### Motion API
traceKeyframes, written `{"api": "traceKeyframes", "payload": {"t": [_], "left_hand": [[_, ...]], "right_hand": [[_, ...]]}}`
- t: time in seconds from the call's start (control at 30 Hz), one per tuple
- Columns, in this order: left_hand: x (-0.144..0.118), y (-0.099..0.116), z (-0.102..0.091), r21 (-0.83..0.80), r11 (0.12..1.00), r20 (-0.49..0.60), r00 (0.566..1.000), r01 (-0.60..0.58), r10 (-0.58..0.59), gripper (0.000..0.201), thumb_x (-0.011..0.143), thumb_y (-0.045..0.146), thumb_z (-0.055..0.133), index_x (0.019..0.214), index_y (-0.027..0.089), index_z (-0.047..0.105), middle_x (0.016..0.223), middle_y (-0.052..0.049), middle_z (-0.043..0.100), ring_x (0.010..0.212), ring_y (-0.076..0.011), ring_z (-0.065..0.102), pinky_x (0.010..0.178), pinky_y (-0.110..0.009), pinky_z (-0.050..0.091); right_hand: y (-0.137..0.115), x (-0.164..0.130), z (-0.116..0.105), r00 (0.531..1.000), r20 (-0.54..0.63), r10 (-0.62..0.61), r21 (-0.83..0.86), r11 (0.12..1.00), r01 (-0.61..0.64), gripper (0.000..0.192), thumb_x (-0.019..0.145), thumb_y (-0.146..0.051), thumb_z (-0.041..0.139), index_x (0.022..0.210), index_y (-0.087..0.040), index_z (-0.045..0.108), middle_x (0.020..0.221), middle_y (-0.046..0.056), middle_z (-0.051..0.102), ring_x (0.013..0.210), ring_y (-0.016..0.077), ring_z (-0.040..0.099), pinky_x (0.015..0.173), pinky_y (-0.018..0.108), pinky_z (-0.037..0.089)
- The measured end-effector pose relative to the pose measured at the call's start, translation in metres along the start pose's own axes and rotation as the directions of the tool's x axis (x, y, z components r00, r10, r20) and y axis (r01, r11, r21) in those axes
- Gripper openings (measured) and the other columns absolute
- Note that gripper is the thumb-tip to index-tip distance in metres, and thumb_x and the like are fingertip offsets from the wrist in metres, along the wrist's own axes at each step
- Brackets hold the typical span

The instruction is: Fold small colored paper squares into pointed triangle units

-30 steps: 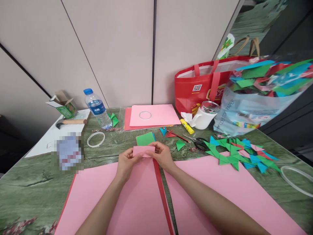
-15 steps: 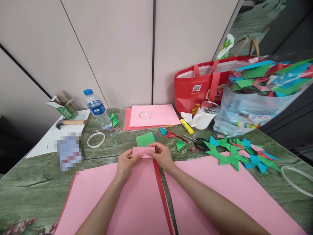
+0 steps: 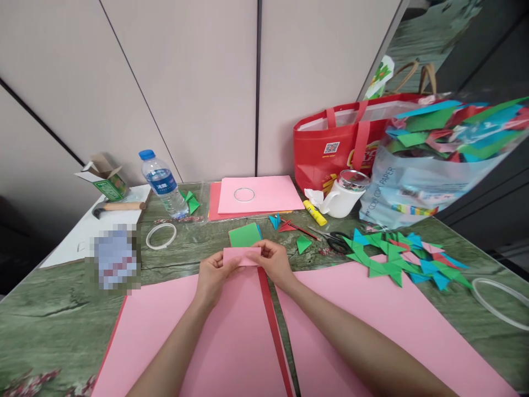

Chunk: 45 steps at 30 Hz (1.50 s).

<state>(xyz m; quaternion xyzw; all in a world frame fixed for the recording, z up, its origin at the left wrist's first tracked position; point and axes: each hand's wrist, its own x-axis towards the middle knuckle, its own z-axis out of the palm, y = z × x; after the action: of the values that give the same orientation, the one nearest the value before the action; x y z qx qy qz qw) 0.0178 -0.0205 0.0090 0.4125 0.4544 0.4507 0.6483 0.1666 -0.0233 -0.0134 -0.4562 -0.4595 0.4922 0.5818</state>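
Green tabletop (image 3: 53,309) carries pink sheets; at 12 o'clock of them, left hand (image 3: 211,275) and right hand (image 3: 275,263) each pinch the pink paper (image 3: 242,256) (edges should align before creasing).

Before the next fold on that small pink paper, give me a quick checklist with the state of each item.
1. Both hands on the paper: ok. The left hand and right hand pinch the small pink paper at its two ends.
2. Paper held level: ok, its top edge runs about flat.
3. Crease sharp: cannot tell, fingers cover the lower edge.
4. Surface underneath: ok, large pink sheets lie flat below the hands.
5. Scissors away from the hands: ok, they lie off to the right.
6. Glue stick capped: cannot tell.
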Motion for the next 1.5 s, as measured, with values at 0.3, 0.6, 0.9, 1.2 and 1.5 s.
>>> {"api": "traceKeyframes", "payload": {"t": [0.3,0.6,0.9,1.2,1.5], "left_hand": [[0.0009,-0.0010,-0.0004,-0.010,1.000,-0.008,1.000,0.005,-0.005,0.033,0.058,0.026,0.072,0.086,0.011,0.065,0.080,-0.007,0.070,0.072,-0.0187,0.065,0.073,-0.031,0.051],[-0.0003,-0.0010,-0.0012,0.002,1.000,-0.002,1.000,0.005,-0.005,0.033,0.059,0.026,0.071,0.087,0.011,0.065,0.078,-0.006,0.070,0.070,-0.0180,0.064,0.073,-0.030,0.050],[-0.0030,-0.0006,0.0009,0.128,0.992,-0.012,1.000,-0.010,0.012,0.025,0.057,0.027,0.072,0.075,0.011,0.066,0.063,-0.003,0.068,0.060,-0.0159,0.062,0.061,-0.025,0.051],[-0.0028,-0.0004,0.0026,0.122,0.993,0.004,1.000,0.007,-0.008,0.027,0.055,0.027,0.073,0.076,0.011,0.066,0.069,-0.005,0.069,0.063,-0.0176,0.063,0.063,-0.027,0.051],[-0.0023,0.0030,-0.0002,0.099,0.994,0.042,0.998,0.034,-0.038,0.037,0.051,0.029,0.075,0.083,0.013,0.067,0.069,-0.004,0.070,0.063,-0.0200,0.064,0.062,-0.030,0.051]], "right_hand": [[0.0012,0.0007,0.0009,1.000,0.005,0.030,0.016,0.999,-0.031,0.022,0.059,-0.033,0.069,0.069,-0.015,0.059,0.059,-0.002,0.055,0.053,0.0111,0.049,0.050,0.022,0.039],[0.0010,0.0008,0.0004,1.000,0.016,0.027,-0.004,1.000,-0.027,0.022,0.061,-0.033,0.068,0.070,-0.015,0.059,0.061,-0.001,0.057,0.054,0.0121,0.051,0.051,0.023,0.040],[-0.0046,-0.0002,0.0003,0.990,0.090,-0.109,-0.199,0.972,0.125,0.015,0.070,-0.031,0.059,0.071,-0.016,0.063,0.071,0.002,0.063,0.068,0.0157,0.056,0.063,0.025,0.043],[-0.0049,-0.0006,0.0003,0.992,0.072,-0.100,-0.231,0.966,0.114,0.017,0.072,-0.032,0.058,0.068,-0.017,0.064,0.069,0.001,0.063,0.065,0.0149,0.055,0.061,0.024,0.041],[-0.0061,-0.0011,0.0001,0.990,0.060,-0.129,-0.265,0.954,0.141,0.019,0.072,-0.034,0.057,0.067,-0.018,0.065,0.068,0.001,0.062,0.065,0.0154,0.053,0.062,0.025,0.040]]}}
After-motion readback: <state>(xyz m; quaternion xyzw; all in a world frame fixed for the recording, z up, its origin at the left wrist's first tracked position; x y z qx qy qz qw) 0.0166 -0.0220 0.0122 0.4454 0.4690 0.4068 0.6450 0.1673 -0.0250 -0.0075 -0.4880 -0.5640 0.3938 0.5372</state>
